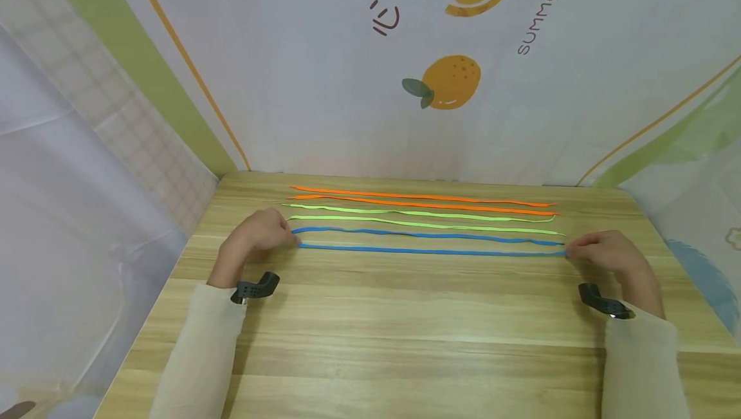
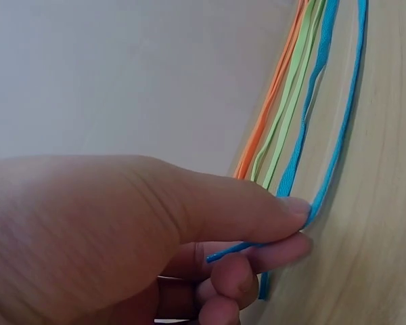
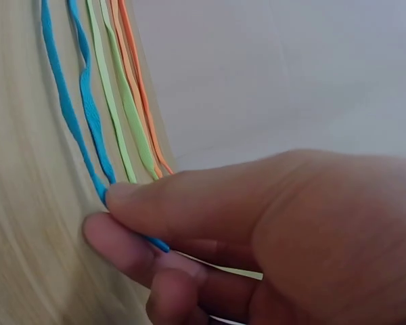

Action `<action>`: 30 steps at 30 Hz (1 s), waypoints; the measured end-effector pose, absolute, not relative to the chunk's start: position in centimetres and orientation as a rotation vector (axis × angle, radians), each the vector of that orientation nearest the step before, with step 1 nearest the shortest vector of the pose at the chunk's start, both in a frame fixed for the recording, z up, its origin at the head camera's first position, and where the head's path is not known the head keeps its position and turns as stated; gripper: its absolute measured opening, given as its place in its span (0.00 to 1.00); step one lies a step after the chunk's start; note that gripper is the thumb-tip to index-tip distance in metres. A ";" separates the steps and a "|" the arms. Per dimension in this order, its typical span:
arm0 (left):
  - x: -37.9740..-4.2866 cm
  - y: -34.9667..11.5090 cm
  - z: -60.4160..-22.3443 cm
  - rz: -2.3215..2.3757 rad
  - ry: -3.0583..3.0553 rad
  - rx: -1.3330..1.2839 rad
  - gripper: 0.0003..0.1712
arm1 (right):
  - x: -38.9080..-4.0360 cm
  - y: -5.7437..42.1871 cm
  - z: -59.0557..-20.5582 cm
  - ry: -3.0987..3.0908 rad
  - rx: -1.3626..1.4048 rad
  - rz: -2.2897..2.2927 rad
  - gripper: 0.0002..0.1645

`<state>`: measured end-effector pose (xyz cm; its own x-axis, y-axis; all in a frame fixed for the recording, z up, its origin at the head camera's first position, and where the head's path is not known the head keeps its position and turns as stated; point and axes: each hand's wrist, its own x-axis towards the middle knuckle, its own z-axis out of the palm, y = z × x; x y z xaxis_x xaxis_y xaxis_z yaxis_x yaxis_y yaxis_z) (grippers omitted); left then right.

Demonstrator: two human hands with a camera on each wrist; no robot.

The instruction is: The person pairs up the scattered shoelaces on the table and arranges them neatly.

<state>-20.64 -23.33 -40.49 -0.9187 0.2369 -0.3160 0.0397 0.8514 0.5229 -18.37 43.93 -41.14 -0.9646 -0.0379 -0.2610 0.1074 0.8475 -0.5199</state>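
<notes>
My left hand (image 1: pixel 257 232) pinches the left end of the nearest blue shoelace (image 1: pixel 431 251) between thumb and forefinger. At the other end, my right hand (image 1: pixel 616 255) pinches the same lace, which runs nearly straight between them. In the left wrist view, the tip of the held blue lace (image 2: pixel 223 254) pokes out past the thumb. Just behind it lies a second blue shoelace (image 1: pixel 431 235), slightly wavy. Farther back, two light green shoelaces (image 1: pixel 405 223) and two orange shoelaces (image 1: pixel 417 196) lie roughly parallel to it.
The laces are on a wooden table (image 1: pixel 405 342). A white printed cloth (image 1: pixel 324 84) hangs along its back edge, and more cloth (image 1: pixel 46 226) hangs at the left. Both wrists wear a black camera mount (image 1: pixel 257 287).
</notes>
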 end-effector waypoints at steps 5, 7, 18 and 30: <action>-20.6 -23.3 -40.5 0.724 2.662 0.196 0.27 | -18.4 43.7 -41.2 2.733 0.034 -0.808 0.23; -20.6 -23.3 -40.5 0.723 2.663 0.193 0.26 | -18.5 43.7 -41.2 2.730 0.024 -0.798 0.22; -20.8 -23.6 -40.7 0.716 2.660 0.162 0.24 | -18.5 43.4 -41.3 2.692 0.017 -0.817 0.21; -20.7 -24.0 -40.2 0.710 2.673 0.124 0.16 | -18.5 43.7 -41.3 2.669 0.074 -0.858 0.21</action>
<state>-20.75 -23.99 -40.21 -0.9274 0.1770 -0.3294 -0.0098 0.8692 0.4944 -18.46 43.67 -41.34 -0.9423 -0.0523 -0.3307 0.1501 0.8169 -0.5569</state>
